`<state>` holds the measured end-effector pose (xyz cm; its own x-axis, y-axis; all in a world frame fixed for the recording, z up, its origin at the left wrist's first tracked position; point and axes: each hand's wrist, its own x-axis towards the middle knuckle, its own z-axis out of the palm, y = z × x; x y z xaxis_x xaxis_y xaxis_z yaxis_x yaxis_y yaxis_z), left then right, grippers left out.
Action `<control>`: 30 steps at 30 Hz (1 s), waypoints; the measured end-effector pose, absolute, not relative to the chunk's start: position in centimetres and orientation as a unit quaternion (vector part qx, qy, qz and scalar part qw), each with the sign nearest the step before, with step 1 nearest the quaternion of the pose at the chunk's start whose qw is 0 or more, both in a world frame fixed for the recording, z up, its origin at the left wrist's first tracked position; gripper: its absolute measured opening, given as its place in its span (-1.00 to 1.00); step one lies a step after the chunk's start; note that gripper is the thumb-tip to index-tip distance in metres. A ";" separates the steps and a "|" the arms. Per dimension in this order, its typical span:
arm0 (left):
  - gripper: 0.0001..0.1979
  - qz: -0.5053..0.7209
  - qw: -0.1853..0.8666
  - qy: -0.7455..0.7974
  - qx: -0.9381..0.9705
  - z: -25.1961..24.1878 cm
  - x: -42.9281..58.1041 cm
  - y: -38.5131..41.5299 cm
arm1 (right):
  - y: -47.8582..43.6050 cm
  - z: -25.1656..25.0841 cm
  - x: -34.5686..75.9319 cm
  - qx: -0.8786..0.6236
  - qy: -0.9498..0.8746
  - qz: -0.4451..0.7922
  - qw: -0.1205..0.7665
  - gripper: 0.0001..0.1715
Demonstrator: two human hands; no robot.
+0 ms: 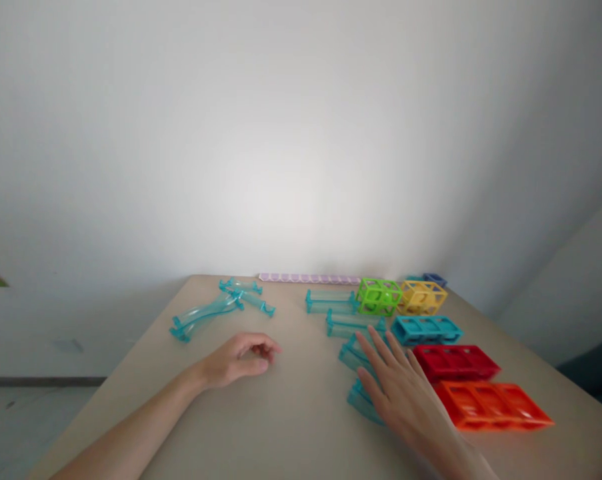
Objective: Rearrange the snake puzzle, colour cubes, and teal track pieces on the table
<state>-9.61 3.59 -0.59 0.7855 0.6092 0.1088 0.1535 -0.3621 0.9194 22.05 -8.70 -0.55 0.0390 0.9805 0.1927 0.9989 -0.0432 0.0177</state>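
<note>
My left hand (241, 360) rests on the table with its fingers loosely curled and a gap between thumb and fingertips; nothing shows in it. My right hand (398, 383) is spread flat over some clear teal track pieces. One curved track piece (363, 403) sticks out under its thumb, and another curved piece (351, 355) shows by the fingertips. Just beyond them lies a straight track piece (351, 325); a further straight piece (331, 302) lies behind it. Whether the right hand touches the pieces is hard to tell.
Right of my right hand lie an orange frame block (495, 405), a red one (455, 363) and a teal one (427, 330). Behind stand a green frame cube (378, 297) and a yellow one (421, 297). More track pieces (211, 311) lie left. A purple patterned strip (308, 278) runs along the wall.
</note>
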 end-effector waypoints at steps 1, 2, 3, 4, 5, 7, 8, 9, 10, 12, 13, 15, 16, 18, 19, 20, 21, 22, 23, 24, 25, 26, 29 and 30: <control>-0.65 0.222 0.511 0.240 0.795 -0.6 -9.6 3.6 | -8.4 -0.6 22.1 -0.719 -0.689 -0.075 0.059 -0.34; -0.65 0.221 0.511 0.240 0.795 -0.6 -9.6 3.5 | -8.0 -0.6 22.1 -0.720 -0.688 -0.074 0.058 -0.34; -0.65 0.220 0.511 0.240 0.795 -0.6 -9.6 3.5 | -7.7 -0.6 22.1 -0.720 -0.687 -0.075 0.058 -0.34; -0.65 0.220 0.510 0.240 0.796 -0.6 -9.6 3.5 | -7.4 -0.6 22.1 -0.721 -0.687 -0.076 0.057 -0.34; -0.65 0.220 0.510 0.240 0.796 -0.7 -9.7 3.5 | -7.3 -0.6 22.0 -0.721 -0.686 -0.078 0.057 -0.34; -0.65 0.220 0.509 0.241 0.796 -0.7 -9.7 3.5 | -7.1 -0.5 21.9 -0.721 -0.686 -0.084 0.057 -0.34; -0.65 0.219 0.508 0.241 0.797 -0.7 -9.7 3.6 | -7.2 -0.5 21.9 -0.721 -0.686 -0.087 0.057 -0.34; -0.65 0.219 0.507 0.242 0.798 -0.8 -9.7 3.6 | -7.3 -0.5 21.9 -0.720 -0.686 -0.090 0.055 -0.34; -0.65 0.219 0.506 0.242 0.798 -0.7 -9.7 3.6 | -7.4 -0.5 21.9 -0.719 -0.687 -0.092 0.052 -0.34; -0.66 0.217 0.505 0.241 0.799 -0.7 -9.7 3.6 | -7.7 -0.6 22.3 -0.717 -0.689 -0.098 0.049 -0.34; -0.66 0.217 0.505 0.241 0.800 -0.7 -9.7 3.6 | -7.8 -0.7 22.6 -0.715 -0.690 -0.101 0.049 -0.35; -0.66 0.217 0.504 0.239 0.801 -0.7 -9.7 3.6 | -7.9 -0.8 23.4 -0.708 -0.697 -0.106 0.053 -0.36; -0.66 0.217 0.503 0.238 0.802 -0.7 -9.8 3.6 | -8.0 -0.8 23.7 -0.703 -0.700 -0.110 0.058 -0.38; -0.66 0.219 0.500 0.236 0.804 -0.8 -9.8 3.6 | -8.2 -0.4 23.8 -0.694 -0.702 -0.130 0.087 -0.40; -0.66 0.220 0.499 0.236 0.804 -0.8 -9.8 3.6 | -8.5 -0.1 23.4 -0.688 -0.702 -0.148 0.113 -0.40; -0.67 0.220 0.499 0.237 0.804 -0.8 -9.8 3.6 | -8.8 0.2 22.8 -0.678 -0.701 -0.168 0.149 -0.41; -0.68 0.222 0.497 0.239 0.804 -0.9 -9.7 3.5 | -9.2 0.6 21.8 -0.660 -0.703 -0.186 0.189 -0.41; -0.70 0.226 0.492 0.244 0.805 -0.9 -9.5 3.5 | -9.6 1.0 20.5 -0.632 -0.714 -0.196 0.231 -0.43; -0.74 0.234 0.479 0.254 0.807 -1.0 -9.4 3.4 | -10.0 1.2 18.9 -0.595 -0.732 -0.191 0.272 -0.48; -0.78 0.249 0.456 0.269 0.811 -1.1 -9.2 3.4 | -10.3 1.4 17.2 -0.549 -0.760 -0.177 0.300 -0.53; -0.80 0.269 0.420 0.288 0.817 -1.1 -9.0 3.4 | -10.4 1.4 15.3 -0.511 -0.790 -0.149 0.304 -0.54; -0.81 0.296 0.373 0.310 0.823 -1.2 -8.9 3.5 | -10.3 1.2 13.5 -0.487 -0.812 -0.113 0.301 -0.54; -0.81 0.388 0.180 0.368 0.826 -1.0 -9.3 4.3 | -8.4 -0.1 9.1 -0.438 -0.861 -0.009 0.260 -0.54; -0.81 0.410 0.110 0.390 0.817 -0.8 -9.7 4.7 | -7.2 -0.6 8.0 -0.451 -0.855 0.016 0.256 -0.56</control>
<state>-9.71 4.71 -0.82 0.3599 0.7269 0.5849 0.5463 -0.6724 0.4994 8.00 -7.18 -0.58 -0.4621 0.7797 0.4226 0.7632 0.5923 -0.2583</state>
